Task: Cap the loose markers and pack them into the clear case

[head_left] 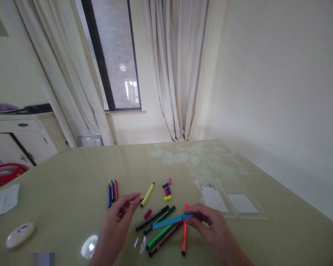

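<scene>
My left hand [121,218] is closed in a pinch around a marker that my fingers mostly hide; a dark tip [141,200] pokes out by the fingertips. Between thumb and fingers, my right hand [208,223] grips the capped end of a light blue marker [168,222]. That marker lies across a pile with a black marker [152,218], a dark green marker [169,214], a green marker [161,236] and a maroon marker [165,239]. An orange marker [184,236] passes under my right fingers. A pink cap [147,213] rests between my hands.
Uncapped blue [109,195] and red markers [116,190] stand in a row at left. A yellow marker [148,194] lies near several loose caps [167,198]. A clear plastic case [233,210] is at right, a white oval device [20,234] at left.
</scene>
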`<action>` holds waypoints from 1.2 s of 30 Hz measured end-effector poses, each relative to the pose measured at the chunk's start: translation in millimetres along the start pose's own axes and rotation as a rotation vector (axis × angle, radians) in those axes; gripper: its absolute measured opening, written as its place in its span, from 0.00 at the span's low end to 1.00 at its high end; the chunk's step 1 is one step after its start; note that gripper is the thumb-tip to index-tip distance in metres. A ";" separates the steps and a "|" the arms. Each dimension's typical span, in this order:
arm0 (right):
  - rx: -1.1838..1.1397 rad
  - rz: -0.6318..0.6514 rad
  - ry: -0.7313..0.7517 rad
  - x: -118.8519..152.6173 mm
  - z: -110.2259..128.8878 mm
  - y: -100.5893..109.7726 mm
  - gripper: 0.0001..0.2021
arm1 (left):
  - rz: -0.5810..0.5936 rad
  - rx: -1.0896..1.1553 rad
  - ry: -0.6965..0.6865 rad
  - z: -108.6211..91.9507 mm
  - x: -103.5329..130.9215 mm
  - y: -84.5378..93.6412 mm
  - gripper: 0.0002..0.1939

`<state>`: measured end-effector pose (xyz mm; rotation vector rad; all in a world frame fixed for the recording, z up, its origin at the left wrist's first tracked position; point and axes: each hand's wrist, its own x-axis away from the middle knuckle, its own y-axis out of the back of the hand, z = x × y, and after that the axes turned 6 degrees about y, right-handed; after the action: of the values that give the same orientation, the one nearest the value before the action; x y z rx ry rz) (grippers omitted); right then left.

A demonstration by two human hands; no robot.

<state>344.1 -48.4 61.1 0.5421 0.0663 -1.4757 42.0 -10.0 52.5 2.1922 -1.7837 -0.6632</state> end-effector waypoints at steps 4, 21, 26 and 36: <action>0.058 0.046 -0.038 -0.9 -16.9 -5.2 0.11 | -0.067 -0.389 -0.009 17.1 -16.4 13.8 0.22; 0.467 0.181 0.250 -15.9 -24.4 -20.2 0.13 | 0.096 -0.579 0.020 19.0 -19.0 11.3 0.15; 0.631 0.324 0.316 -43.8 -1.1 -56.1 0.11 | 0.110 -0.534 0.007 26.9 -18.5 5.1 0.12; 1.005 0.671 0.473 -87.7 -3.7 -110.4 0.07 | 0.012 -0.180 -0.050 8.6 -18.0 -6.2 0.14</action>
<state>229.7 34.1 56.4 1.5460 -0.4723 -0.6111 40.5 9.6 45.7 2.0618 -1.6880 -0.8480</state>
